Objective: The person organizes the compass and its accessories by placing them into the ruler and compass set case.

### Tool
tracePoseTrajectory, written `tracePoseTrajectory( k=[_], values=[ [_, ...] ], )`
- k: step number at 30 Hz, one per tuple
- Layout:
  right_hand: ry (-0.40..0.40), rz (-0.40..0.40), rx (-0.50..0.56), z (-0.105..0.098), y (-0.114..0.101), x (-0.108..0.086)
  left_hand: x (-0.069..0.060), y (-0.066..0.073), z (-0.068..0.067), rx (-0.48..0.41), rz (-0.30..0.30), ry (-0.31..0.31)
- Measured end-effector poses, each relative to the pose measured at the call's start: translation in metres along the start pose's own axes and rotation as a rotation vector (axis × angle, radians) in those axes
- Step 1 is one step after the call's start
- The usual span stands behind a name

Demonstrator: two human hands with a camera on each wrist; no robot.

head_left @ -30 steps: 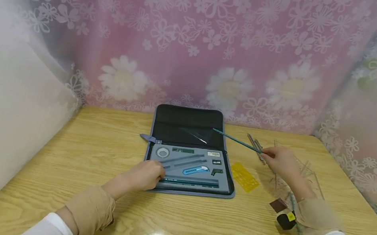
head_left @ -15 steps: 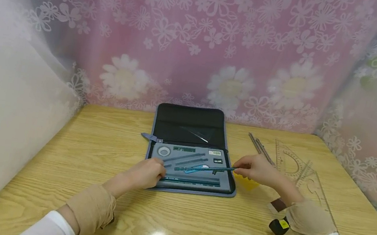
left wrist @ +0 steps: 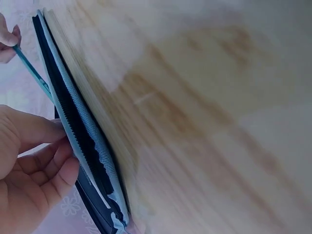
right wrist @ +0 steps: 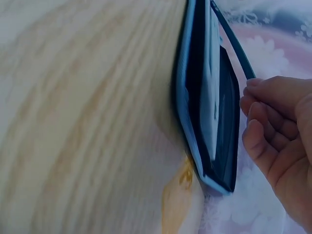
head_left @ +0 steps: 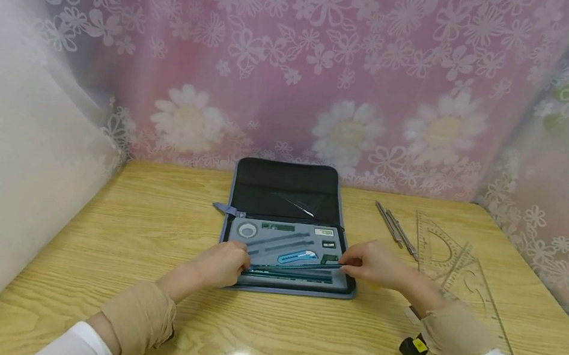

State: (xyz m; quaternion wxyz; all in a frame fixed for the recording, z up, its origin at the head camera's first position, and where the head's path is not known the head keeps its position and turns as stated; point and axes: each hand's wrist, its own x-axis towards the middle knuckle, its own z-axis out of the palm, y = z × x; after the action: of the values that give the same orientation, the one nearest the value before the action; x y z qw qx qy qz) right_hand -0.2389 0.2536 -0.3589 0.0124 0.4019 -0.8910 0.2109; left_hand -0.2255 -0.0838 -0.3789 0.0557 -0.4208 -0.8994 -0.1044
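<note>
Head view shows floral curtain (head_left: 279, 61) behind wooden table (head_left: 314, 351), right hand (head_left: 375, 264) pinching pencil (head_left: 307, 266), left hand (head_left: 220, 263) gripping case (head_left: 286, 179).

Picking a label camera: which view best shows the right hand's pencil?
Head: nearly all of the teal pencil shows, over the case. Left wrist: the case hides its far end. Right wrist: from the held end to the picture's top edge.

Head view high, facing forward, down; wrist views low, close; all share case (head_left: 286, 181).
</note>
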Motion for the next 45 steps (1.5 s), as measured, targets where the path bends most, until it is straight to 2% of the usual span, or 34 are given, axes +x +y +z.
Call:
tracePoseTrajectory(
  k=[5, 9, 15, 19, 27, 29, 36, 43, 45],
  values=[
    [-0.04, -0.072, -0.016, 0.01, -0.006, 0.009, 0.001, 0.002, -0.002, -0.004, -0.024, 0.007],
    [-0.075, -0.074, 0.009, 0.015, -0.008, 0.012, 0.002, 0.003, -0.003, -0.018, -0.035, -0.002],
    [-0.06, -0.093, 0.022, 0.02, -0.008, 0.016, 0.001, 0.002, -0.001, -0.021, -0.026, 0.023],
    [-0.049, -0.114, -0.029, 0.024, -0.007, 0.018, 0.0, 0.002, 0.0, -0.005, -0.016, 0.045],
    [-0.059, -0.122, -0.115, 0.025, -0.011, 0.015, 0.002, 0.004, 0.001, 0.015, 0.002, 0.051],
    [-0.058, -0.099, -0.118, 0.025, -0.012, 0.015, 0.002, 0.004, 0.001, 0.028, 0.005, 0.055],
    [-0.103, 0.079, -0.013, 0.025, -0.014, 0.019, 0.004, 0.006, 0.001, 0.048, 0.001, 0.033],
    [-0.128, 0.12, -0.034, 0.023, -0.018, 0.023, 0.004, 0.005, 0.001, 0.074, 0.008, 0.04],
    [-0.123, 0.11, -0.044, 0.023, -0.02, 0.024, 0.004, 0.005, 0.001, 0.08, 0.008, 0.037]
  ],
)
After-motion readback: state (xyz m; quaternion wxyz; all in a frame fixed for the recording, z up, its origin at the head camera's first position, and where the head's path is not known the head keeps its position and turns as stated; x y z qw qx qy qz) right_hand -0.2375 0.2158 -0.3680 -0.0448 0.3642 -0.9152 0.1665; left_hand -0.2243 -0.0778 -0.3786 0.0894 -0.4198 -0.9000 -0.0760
